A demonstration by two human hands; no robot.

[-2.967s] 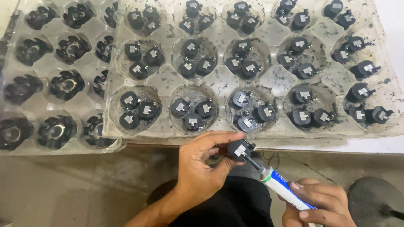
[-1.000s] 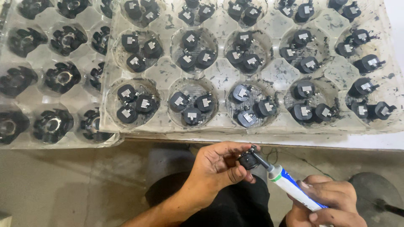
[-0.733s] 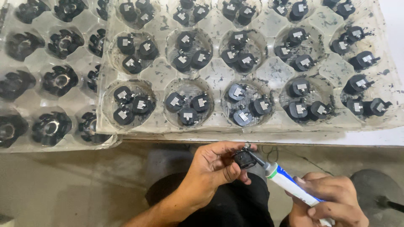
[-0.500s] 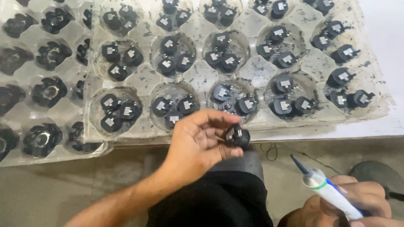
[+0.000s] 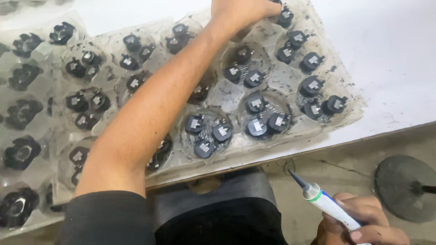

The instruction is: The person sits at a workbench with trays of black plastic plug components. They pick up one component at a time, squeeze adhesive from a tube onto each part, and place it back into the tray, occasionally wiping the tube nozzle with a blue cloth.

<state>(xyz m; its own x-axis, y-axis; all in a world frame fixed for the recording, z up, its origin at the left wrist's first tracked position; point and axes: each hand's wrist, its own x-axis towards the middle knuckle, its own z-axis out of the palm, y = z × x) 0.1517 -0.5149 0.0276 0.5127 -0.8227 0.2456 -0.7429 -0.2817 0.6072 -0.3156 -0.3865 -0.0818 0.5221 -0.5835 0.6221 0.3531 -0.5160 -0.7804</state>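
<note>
White tabletop (image 5: 399,59) fills the far right of the view, its near edge running above a grey floor (image 5: 318,181) where a dark round disc (image 5: 404,188) lies at the right. On the tabletop sits a clear plastic tray (image 5: 349,102), smudged with black specks, its round pockets each holding two or three small black parts (image 5: 256,127) with pale square faces. A second clear tray (image 5: 27,136) lies to the left, carrying larger black ring-shaped pieces (image 5: 20,152), one to a pocket.

The left hand (image 5: 240,11) stretches across the tray to its far row, the forearm covering several pockets; its fingers are bent down over a black part (image 5: 285,17) at a far pocket, touching it, though whether the grip is closed around it I cannot tell.

The right hand (image 5: 363,222) stays low at the near right, below the tabletop edge, its grip clenched around a white tube (image 5: 329,206) with a green collar, a blue patch on its body and a dark pointed nozzle aimed up and to the left, well apart from the tray.
</note>
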